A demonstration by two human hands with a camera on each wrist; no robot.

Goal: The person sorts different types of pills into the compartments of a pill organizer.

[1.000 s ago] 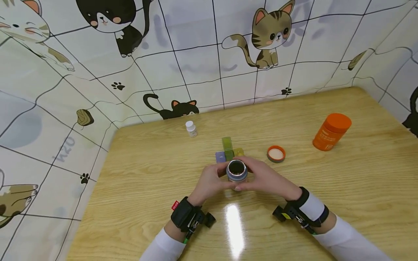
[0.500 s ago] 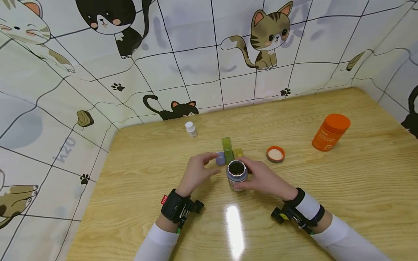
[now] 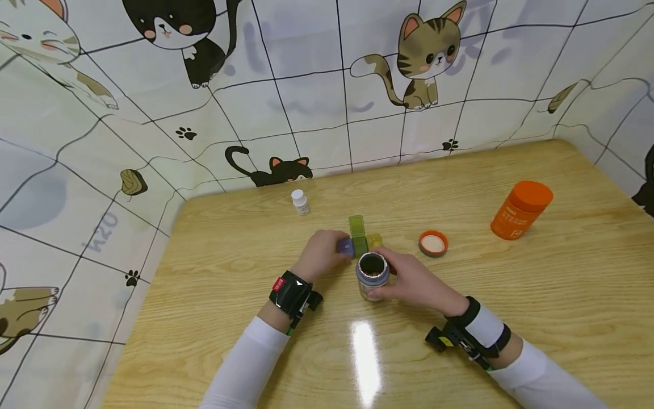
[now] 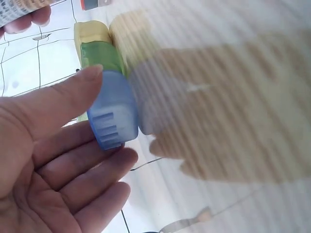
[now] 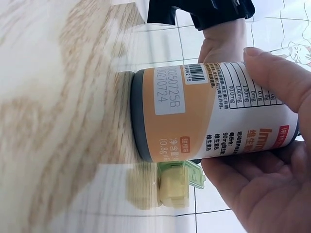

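Note:
My right hand (image 3: 410, 279) grips an uncapped supplement bottle (image 5: 189, 111) with an orange and white label; in the head view its dark mouth faces up. Behind the bottle sits a small pill box (image 4: 109, 104) with blue, green and yellow compartments. The green lid (image 3: 356, 225) is raised. My left hand (image 3: 322, 253) pinches the blue end of the box, thumb (image 4: 73, 99) on the near side and fingers on the far side. The bottle's base stands on the wooden table (image 5: 73, 121) in the right wrist view.
An orange-rimmed cap (image 3: 433, 243) lies with its pale inside up, right of the pill box. Farther right stands an orange jar (image 3: 521, 210) with its lid on. A small white bottle (image 3: 300, 202) is at the back left. Cat-print sheeting (image 3: 306, 102) borders the table.
My left hand has let go of the supplement bottle, moved left and away from me, and taken hold of the pill box's blue end. My right hand keeps its grip on the bottle.

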